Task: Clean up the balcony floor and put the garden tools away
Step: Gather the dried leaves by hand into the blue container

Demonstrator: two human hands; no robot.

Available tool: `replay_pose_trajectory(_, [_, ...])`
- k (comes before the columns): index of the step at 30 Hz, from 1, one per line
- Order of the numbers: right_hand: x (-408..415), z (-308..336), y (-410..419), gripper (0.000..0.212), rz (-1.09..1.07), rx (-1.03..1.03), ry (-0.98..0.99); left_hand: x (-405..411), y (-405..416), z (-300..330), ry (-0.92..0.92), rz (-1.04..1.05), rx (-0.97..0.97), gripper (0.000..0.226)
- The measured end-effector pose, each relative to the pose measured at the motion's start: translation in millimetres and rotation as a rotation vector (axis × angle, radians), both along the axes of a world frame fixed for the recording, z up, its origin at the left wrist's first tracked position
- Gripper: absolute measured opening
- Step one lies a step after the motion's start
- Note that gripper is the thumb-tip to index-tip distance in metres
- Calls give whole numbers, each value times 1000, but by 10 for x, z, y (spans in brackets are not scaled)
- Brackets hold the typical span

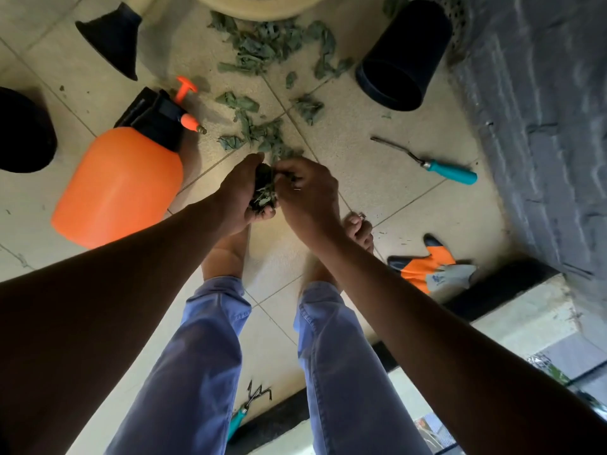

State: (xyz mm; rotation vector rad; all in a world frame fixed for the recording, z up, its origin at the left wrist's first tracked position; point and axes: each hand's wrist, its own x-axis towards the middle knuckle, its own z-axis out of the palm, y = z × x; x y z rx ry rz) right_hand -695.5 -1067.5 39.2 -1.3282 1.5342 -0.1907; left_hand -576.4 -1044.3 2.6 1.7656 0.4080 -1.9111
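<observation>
Head view, person bent over tiled balcony floor [377, 152], gathering leaf scraps by hand. Left hand [241, 195] is cupped and curled round a wad of leaves [262, 192], acting as the holder; right hand [308, 188] presses in from 3 o'clock, fingers bent and pinching more scraps into that wad. To do this step well: keep the left palm tilted up so nothing spills, feed small pinches from the right, then likely dump into the black pot [404, 57] lying on its side at 1 o'clock before the wad overfills. Loose leaves [269, 47] remain at 12 o'clock of the hands, the nearest clump touching or just beyond the fingertips, the biggest pile farther up near the cream planter [259, 8]. Tools not yet put away: orange sprayer [121, 182] at 9 o'clock, near the left hand; teal-handled weeder [437, 164] at 3 o'clock, well apart; orange glove [430, 269] at 4 o'clock by the right forearm; small hand rake [249, 405] at 6 o'clock between the legs. Cleanup looks well short of done.
</observation>
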Motion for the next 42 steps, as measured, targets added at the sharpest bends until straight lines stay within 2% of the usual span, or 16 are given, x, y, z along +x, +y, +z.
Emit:
replay_pose_trajectory(5, [194,222,148,50,252,-125,-26,63,9,-25,-16,110,0,38])
replay_pose_trajectory(9, [221,178,183,36,513,-272,132,119,56,-64,-44,130,78,34])
replay_pose_trajectory(12, [246,105,139,20,515,-313,195,112,79,-55,-7,120,44,59])
replay_pose_trajectory(15, [234,1,77,6,490,-286,213,91,77,-16,-16,159,38,48])
replay_pose_trajectory(18, [244,-77,55,9,575,-329,294,100,50,-39,-49,167,45,42])
replay_pose_trajectory(20, [244,-28,4,11,576,-362,233,110,4,-42,-74,163,30,51])
replay_pose_trajectory(23, [190,6,-161,27,493,-391,163,148,-55,-83,-68,216,12,43])
replay_pose_trajectory(26, [103,-237,-424,38,572,-463,390,228,-69,-108,-46,213,51,35])
replay_pose_trajectory(29, [31,-560,-680,85,789,-317,625,296,-65,-113,-30,180,68,34])
replay_pose_trajectory(31, [4,-726,-773,96,882,-288,672,337,-34,-132,-23,158,76,35])
replay_pose_trajectory(33, [16,-838,-795,87,924,-350,657,390,22,-172,-23,142,85,36])
replay_pose_trajectory(36, [60,-913,-744,59,898,-454,591,447,96,-198,-14,144,98,37])
replay_pose_trajectory(42, [52,-992,-542,20,906,-537,454,475,228,-179,-14,153,113,37])
